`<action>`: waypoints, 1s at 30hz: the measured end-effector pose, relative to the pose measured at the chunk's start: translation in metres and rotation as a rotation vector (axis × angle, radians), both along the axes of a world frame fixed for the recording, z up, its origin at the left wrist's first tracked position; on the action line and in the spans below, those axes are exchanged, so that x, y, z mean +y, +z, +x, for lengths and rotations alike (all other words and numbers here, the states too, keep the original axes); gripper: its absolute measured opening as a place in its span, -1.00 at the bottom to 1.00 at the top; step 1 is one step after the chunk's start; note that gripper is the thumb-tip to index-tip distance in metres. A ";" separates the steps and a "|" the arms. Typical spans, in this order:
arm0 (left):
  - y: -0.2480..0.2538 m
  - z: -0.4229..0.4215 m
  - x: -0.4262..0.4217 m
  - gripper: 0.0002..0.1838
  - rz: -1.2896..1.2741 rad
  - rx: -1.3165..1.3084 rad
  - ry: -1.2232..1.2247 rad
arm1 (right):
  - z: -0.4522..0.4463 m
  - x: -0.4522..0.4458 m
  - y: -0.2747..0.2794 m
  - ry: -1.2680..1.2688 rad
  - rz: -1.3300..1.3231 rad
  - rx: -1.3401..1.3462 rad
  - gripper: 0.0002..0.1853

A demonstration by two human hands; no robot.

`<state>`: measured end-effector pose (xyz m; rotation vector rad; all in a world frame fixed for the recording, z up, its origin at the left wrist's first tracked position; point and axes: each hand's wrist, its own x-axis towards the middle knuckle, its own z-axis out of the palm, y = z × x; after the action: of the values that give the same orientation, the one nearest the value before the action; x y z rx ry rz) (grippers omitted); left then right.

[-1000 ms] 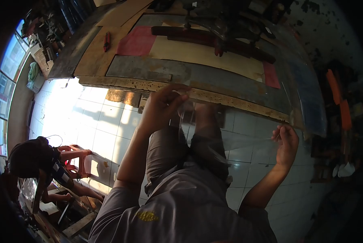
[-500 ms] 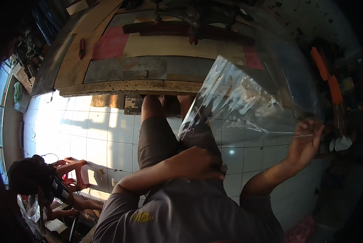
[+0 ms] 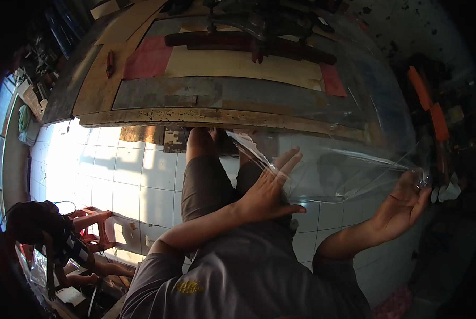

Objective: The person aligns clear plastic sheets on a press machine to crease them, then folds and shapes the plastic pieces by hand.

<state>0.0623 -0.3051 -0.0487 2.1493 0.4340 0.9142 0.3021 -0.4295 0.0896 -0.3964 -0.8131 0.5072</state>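
Note:
A clear plastic sheet [image 3: 336, 173] stretches between my two hands, in front of the workbench edge. My right hand [image 3: 408, 196], at the right, pinches its gathered end. Against the other end lies my left hand [image 3: 270, 189], fingers spread and thumb held apart, over my lap. Which hand is which follows from the arms: the arm at image left reaches the spread hand, the arm at image right the pinching one.
The workbench [image 3: 163, 116] bears a dark red curved bar [image 3: 248, 45], pink and yellow sheets and a red tool [image 3: 110, 64]. Orange objects [image 3: 439, 122] are at the right. Another person [image 3: 36, 223] bends beside a red stool [image 3: 92, 226] at lower left.
The raised plastic sheet has come down and is now spread lower. The hand at image left has opened and moved up against it; the hand at image right has shifted slightly down.

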 end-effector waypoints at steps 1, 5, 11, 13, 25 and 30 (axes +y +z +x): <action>-0.007 0.004 -0.001 0.07 -0.003 -0.027 -0.036 | -0.001 -0.001 -0.002 -0.016 0.002 0.022 -0.64; -0.009 0.000 0.002 -0.53 -0.225 -0.143 -0.189 | 0.013 -0.008 -0.015 -0.160 0.042 -0.070 -0.63; 0.040 -0.032 0.025 -0.76 -0.804 -0.288 -0.525 | -0.019 0.017 -0.014 -1.133 -0.166 -0.939 -0.38; 0.055 -0.041 0.036 -0.75 -0.810 -0.260 -0.594 | -0.032 0.017 -0.020 -0.792 -0.302 -1.280 -0.17; 0.057 -0.025 0.034 -0.71 -0.483 -0.155 -0.366 | -0.071 0.042 -0.038 -0.123 -0.636 -1.351 -0.03; 0.056 -0.026 0.035 -0.70 -0.303 -0.083 -0.317 | -0.069 0.038 -0.031 0.089 -0.808 -1.241 -0.27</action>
<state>0.0360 -0.2697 0.0078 1.8298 0.1698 0.7051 0.2331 -0.3914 0.0587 -1.5098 -1.8096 0.6498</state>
